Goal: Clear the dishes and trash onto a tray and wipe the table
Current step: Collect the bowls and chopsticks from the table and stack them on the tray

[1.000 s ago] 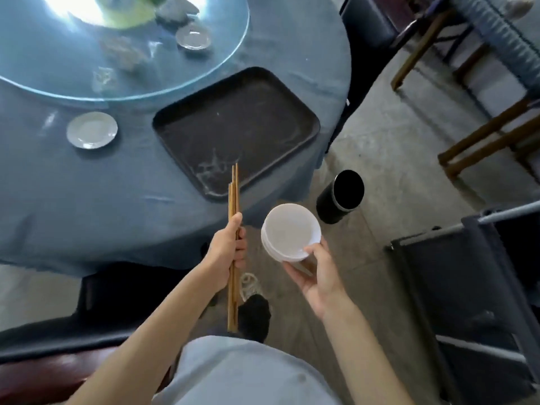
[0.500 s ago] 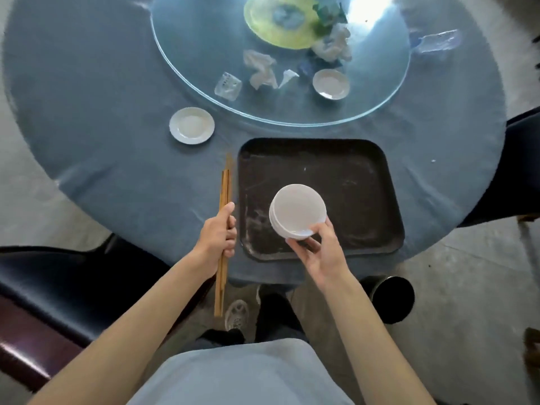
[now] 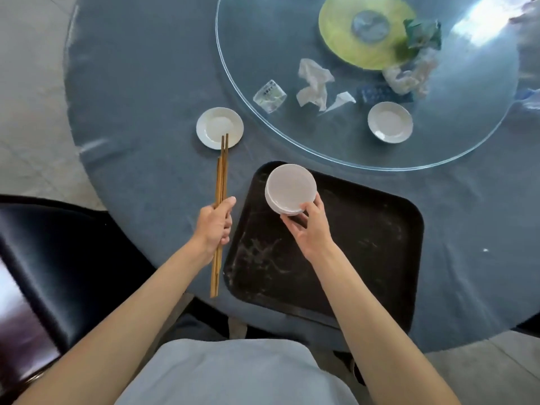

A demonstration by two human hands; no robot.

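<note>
Gripping the chopsticks (image 3: 219, 200) in our left hand (image 3: 215, 226), our right hand (image 3: 311, 229) holding what looks like stacked bowls (image 3: 290, 188), we should lower them flat onto the tray (image 3: 365, 244).

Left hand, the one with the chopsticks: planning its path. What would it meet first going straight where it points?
Probably the small white plate: the chopsticks in the left hand already overlap its near rim in the picture, though their height above it is unclear.
</note>
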